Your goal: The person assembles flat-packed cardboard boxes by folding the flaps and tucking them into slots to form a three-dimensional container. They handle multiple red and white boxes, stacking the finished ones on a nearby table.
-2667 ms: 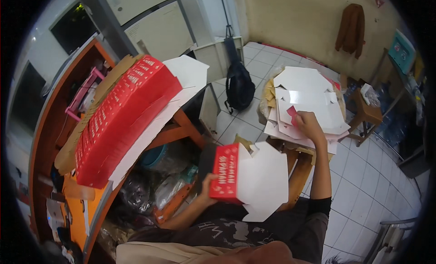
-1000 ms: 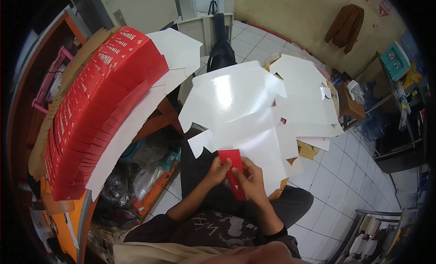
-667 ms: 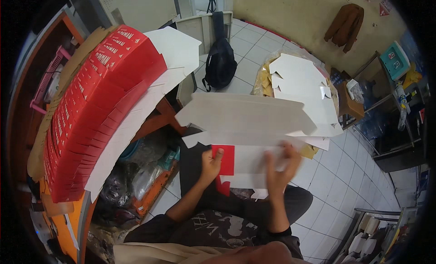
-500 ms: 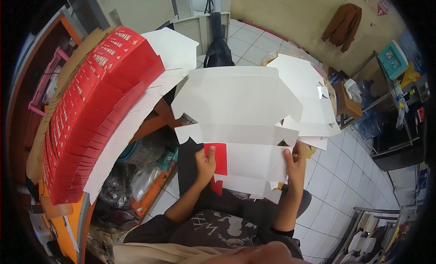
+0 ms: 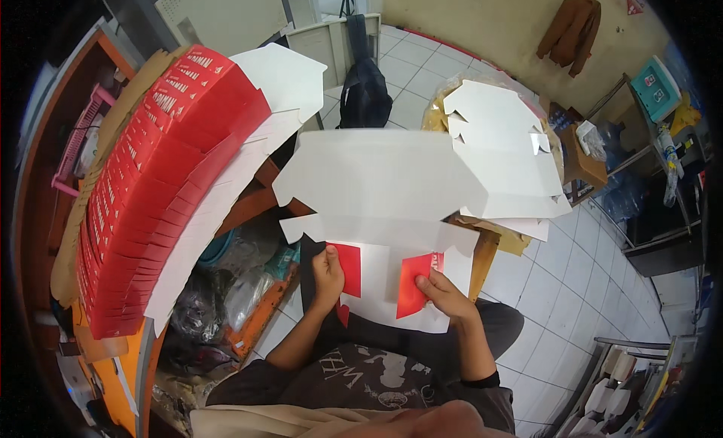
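A white-sided flat cardboard box blank (image 5: 380, 170) is spread over my lap, its large far panel tilted away from me. My left hand (image 5: 327, 278) grips its left edge, thumb on a side flap (image 5: 349, 268) folded inward with the red outer face showing. On the opposite side, my right hand (image 5: 450, 296) pinches the right side flap (image 5: 410, 287), which stands partly folded over, also red side up. Fingers beneath the card are partly hidden.
At left, a long leaning row of red cardboard boxes (image 5: 162, 178) rests on an orange table (image 5: 124, 381). More white blanks (image 5: 508, 159) lie stacked at the right. A black bag (image 5: 365, 91) stands beyond; plastic bags (image 5: 192, 310) sit below the table.
My right hand has folded the right flap inward, so its red side now shows. The blank has shifted slightly left and toward me; my left hand stays on the left flap.
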